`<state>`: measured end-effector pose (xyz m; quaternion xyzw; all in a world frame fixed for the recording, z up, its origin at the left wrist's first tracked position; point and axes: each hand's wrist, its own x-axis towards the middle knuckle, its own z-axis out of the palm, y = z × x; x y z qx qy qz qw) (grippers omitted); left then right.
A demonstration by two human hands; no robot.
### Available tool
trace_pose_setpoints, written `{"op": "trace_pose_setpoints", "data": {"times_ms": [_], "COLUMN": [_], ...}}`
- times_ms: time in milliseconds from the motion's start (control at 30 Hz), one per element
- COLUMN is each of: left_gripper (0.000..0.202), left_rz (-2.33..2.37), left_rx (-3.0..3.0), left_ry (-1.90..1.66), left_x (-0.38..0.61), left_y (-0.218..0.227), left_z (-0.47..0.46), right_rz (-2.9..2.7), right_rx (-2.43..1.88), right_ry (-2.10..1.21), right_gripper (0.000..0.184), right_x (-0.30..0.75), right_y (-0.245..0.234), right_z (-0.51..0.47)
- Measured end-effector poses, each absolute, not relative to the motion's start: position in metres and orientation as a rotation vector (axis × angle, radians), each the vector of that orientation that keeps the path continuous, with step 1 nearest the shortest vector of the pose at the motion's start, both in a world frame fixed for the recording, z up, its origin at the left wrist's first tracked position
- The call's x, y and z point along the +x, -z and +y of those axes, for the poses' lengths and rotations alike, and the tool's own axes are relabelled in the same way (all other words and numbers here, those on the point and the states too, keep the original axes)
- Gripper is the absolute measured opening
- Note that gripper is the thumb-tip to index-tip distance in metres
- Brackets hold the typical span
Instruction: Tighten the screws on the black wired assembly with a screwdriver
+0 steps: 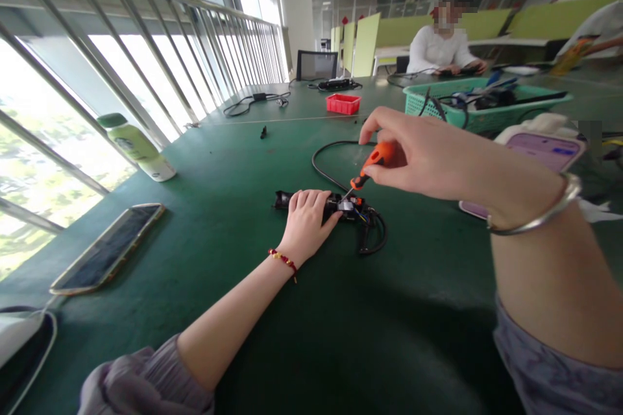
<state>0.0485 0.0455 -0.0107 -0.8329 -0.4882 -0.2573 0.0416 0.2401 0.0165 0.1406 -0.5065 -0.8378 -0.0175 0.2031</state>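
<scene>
A black elongated corded device [281,200] lies on the green table, its right part opened with coloured wires and a small silvery piece showing. My left hand [307,217] is wrapped over its middle and presses it against the table. Between the bent fingers of my right hand [413,149] is a screwdriver [372,162] with an orange and black handle. It is tilted, its thin shaft reaching down to the opened part beside my left thumb. Whether the tip sits in a screw is too small to tell. The black cord [316,154] loops behind the device.
A red tray [343,104] and a green basket [438,111] of parts and cables stand farther back. To the right is a phone in a pale case [545,149]. On the left are a bottle [139,148] and another phone [109,249]. A person [442,45] sits across the table.
</scene>
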Motion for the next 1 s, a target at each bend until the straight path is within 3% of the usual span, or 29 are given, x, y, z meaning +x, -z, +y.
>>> {"op": "trace_pose_setpoints", "data": {"times_ms": [100, 267, 433, 533, 767, 1000], "left_gripper": [0.036, 0.036, 0.036, 0.037, 0.038, 0.038], "left_rz": [-1.502, -1.502, -1.501, -1.5, -1.5, -1.505], "left_rx": [-2.547, -2.543, -2.539, -2.541, -2.54, -2.543], "left_ry": [0.783, 0.764, 0.763, 0.756, 0.778, 0.773], "left_x": [0.048, 0.048, 0.047, 0.047, 0.048, 0.047], "left_y": [0.01, 0.01, 0.011, 0.011, 0.01, 0.011], "left_z": [0.045, 0.046, 0.046, 0.047, 0.046, 0.046], "right_rz": [-2.351, -2.354, -2.41, -2.435, -2.347, -2.424], "right_rx": [-1.471, -1.593, -1.449, -1.397, -1.592, -1.409], "right_ry": [0.003, -0.024, -0.072, -0.08, -0.071, -0.058], "right_gripper": [0.024, 0.042, 0.017, 0.012, 0.035, 0.012], "right_x": [0.24, 0.24, 0.244, 0.244, 0.234, 0.238], "right_y": [-0.142, -0.145, -0.148, -0.148, -0.146, -0.146], "right_z": [0.015, 0.015, 0.017, 0.016, 0.013, 0.012]}}
